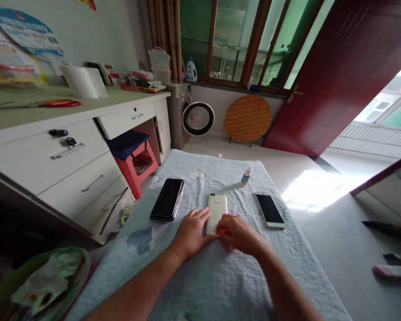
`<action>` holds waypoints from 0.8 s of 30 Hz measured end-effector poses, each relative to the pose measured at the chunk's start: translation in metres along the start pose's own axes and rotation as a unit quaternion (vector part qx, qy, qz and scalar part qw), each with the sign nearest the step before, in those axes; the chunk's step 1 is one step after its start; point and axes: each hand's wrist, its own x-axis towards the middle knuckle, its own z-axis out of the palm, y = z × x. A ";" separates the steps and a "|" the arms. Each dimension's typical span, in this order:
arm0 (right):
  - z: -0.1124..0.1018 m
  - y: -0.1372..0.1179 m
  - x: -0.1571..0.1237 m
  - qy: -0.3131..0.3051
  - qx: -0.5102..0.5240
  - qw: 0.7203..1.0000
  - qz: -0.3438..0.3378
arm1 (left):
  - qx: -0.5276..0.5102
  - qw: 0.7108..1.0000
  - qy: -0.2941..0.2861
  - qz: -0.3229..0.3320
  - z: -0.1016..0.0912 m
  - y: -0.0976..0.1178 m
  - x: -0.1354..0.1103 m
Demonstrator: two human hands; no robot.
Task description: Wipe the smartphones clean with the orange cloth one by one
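Observation:
A white phone [217, 206] lies back side up on the cloth-covered table, its camera end pointing away from me. My left hand [192, 232] holds it in place, fingers along its left edge and thumb at its bottom edge. The fingers of my right hand [237, 232] are curled round an orange cloth [224, 232] at the phone's lower right corner. Most of that cloth is hidden under the hand. To the left lies a black phone [168, 199], screen up. Another white phone [269, 211] rests screen up on the right, with a small spray bottle [246, 176] standing behind.
A pale blue patterned cloth [247, 285] covers the table. On the left stand a white desk [76, 165] and a red stool [137, 167]. A washing machine [178, 116] with its door open and a round wooden tabletop [248, 118] are farther back. A waste basket [83, 263] sits at lower left.

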 end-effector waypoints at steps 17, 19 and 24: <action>0.021 0.004 0.017 0.158 -0.105 0.980 0.063 | 0.001 1.000 -0.004 -0.008 0.002 -0.001 -0.001; 0.020 0.005 0.017 0.168 -0.115 0.977 0.067 | 0.003 1.000 -0.004 -0.005 0.003 -0.001 -0.001; 0.022 0.000 0.016 0.159 -0.109 0.980 0.051 | 0.001 1.000 -0.001 -0.004 0.003 -0.002 -0.001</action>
